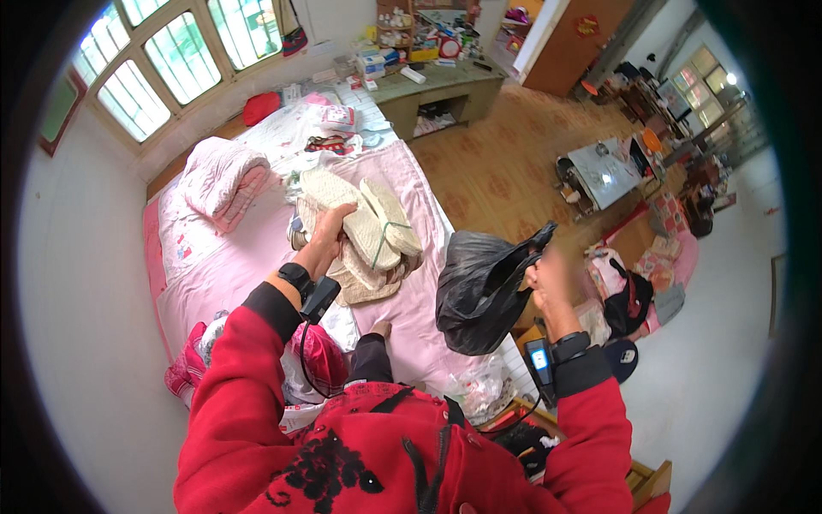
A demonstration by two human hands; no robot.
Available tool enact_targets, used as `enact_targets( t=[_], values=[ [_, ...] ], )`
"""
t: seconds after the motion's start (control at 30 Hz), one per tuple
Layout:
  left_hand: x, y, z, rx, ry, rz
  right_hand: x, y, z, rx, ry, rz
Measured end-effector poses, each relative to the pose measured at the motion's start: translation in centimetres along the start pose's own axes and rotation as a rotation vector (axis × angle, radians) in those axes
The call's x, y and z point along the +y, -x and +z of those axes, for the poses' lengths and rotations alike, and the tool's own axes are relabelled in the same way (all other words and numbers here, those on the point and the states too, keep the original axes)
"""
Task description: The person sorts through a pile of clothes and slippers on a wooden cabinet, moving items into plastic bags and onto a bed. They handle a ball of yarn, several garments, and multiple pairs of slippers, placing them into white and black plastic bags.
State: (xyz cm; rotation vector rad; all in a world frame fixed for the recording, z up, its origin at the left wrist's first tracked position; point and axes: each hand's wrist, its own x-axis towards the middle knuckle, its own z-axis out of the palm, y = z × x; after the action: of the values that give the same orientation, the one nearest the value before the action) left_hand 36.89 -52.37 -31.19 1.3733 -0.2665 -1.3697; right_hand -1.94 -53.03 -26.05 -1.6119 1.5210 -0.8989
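Observation:
My left hand (pixel 331 234) grips the near-left edge of a pile of cream quilted insoles, its thumb on top and its fingers largely hidden. Green string binds one bundle of insoles (pixel 379 225) on the pile. Under it lie beige cloth pieces (pixel 363 292), resting on the pink bed sheet (pixel 257 270). Over to the right, my right hand (pixel 549 283) clutches the gathered top of a black plastic bag (pixel 478 292). The bag hangs at the bed's right edge, bulging; its contents are hidden.
A folded pink quilt (pixel 221 177) lies on the bed's left side. Clear plastic bags (pixel 478 385) sit near my right side. Beyond the bed stands a cluttered desk (pixel 443 83). A low table (pixel 603 173) stands on the tiled floor. Clothes (pixel 629 295) lie heaped at right.

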Motion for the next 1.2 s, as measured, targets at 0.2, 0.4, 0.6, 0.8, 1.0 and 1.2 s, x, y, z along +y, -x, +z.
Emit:
enact_targets(
  t=[0.2,0.4,0.6,0.8,1.0,1.2],
  values=[
    [-0.2,-3.0,-4.8,0.149,0.084,-0.037,-5.8,-4.2,9.0,-0.084,-0.615,0.443],
    [2.3,-5.7,-8.9,0.323,0.182,-0.045,-9.2,-9.8,17.1,-0.225,-0.557,0.445],
    [4.5,-7.7,-15.1,0.453,0.243,0.060,-13.0,-14.8,24.0,-0.374,-0.584,0.284],
    [5.8,-9.4,-21.3,0.331,0.554,0.269,-16.5,-17.6,30.3,-0.553,-0.359,0.016],
    [5.3,-8.3,-22.1,0.389,0.386,0.134,-16.4,-16.2,30.4,-0.650,-0.165,0.046],
    [5.5,-7.9,-20.0,0.236,0.341,0.118,-14.6,-15.6,24.5,-0.538,-0.263,0.205]
  ],
)
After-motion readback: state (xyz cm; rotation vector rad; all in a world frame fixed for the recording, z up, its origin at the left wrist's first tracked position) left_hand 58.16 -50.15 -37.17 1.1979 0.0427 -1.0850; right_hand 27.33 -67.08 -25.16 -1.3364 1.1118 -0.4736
